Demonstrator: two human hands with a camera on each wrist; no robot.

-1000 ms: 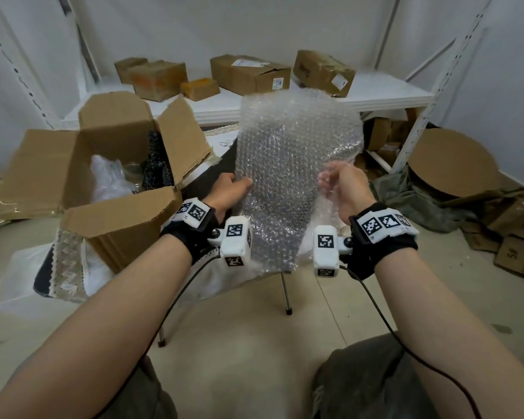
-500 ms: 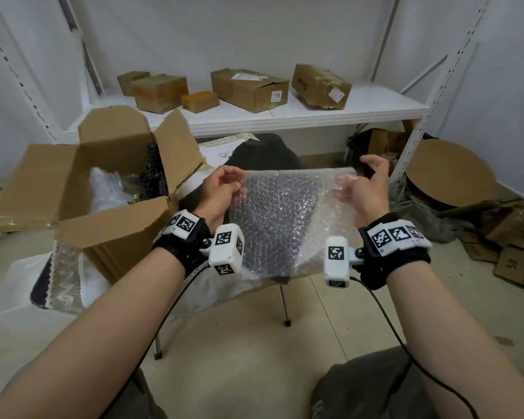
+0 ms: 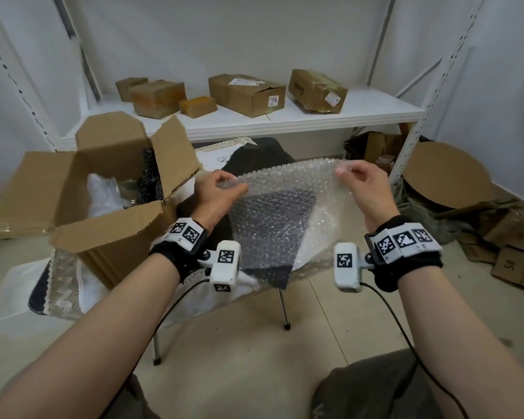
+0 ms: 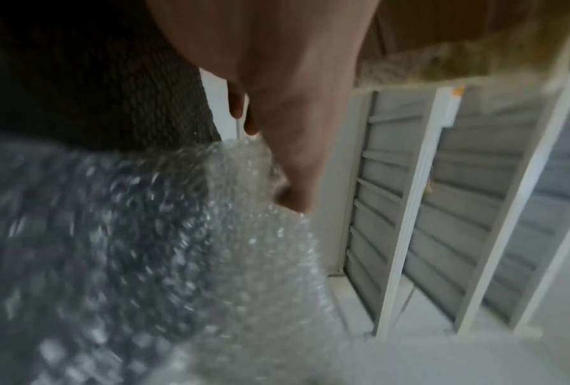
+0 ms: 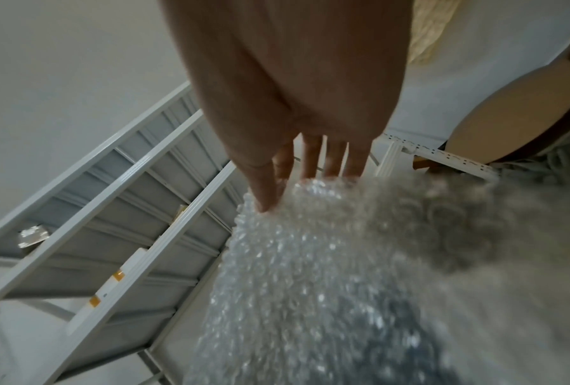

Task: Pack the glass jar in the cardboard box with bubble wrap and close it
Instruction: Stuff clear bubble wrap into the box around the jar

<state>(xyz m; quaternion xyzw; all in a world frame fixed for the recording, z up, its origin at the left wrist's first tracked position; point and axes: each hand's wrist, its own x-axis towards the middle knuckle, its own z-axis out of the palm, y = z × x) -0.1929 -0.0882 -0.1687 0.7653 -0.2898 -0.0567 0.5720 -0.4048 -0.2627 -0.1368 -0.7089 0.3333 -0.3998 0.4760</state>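
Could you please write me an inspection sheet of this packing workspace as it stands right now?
Surface: stool draped in dark cloth, under the sheet.
Job's things: bubble wrap stretched flat in the air; cardboard box open, flaps up, clear plastic inside; jar not clearly seen.
Clutter: flattened cardboard on floor.
Hands: left hand and right hand each pinch a far corner.
Cables: black wrist cable hangs free.
Surroundings: white shelf holding five closed boxes.
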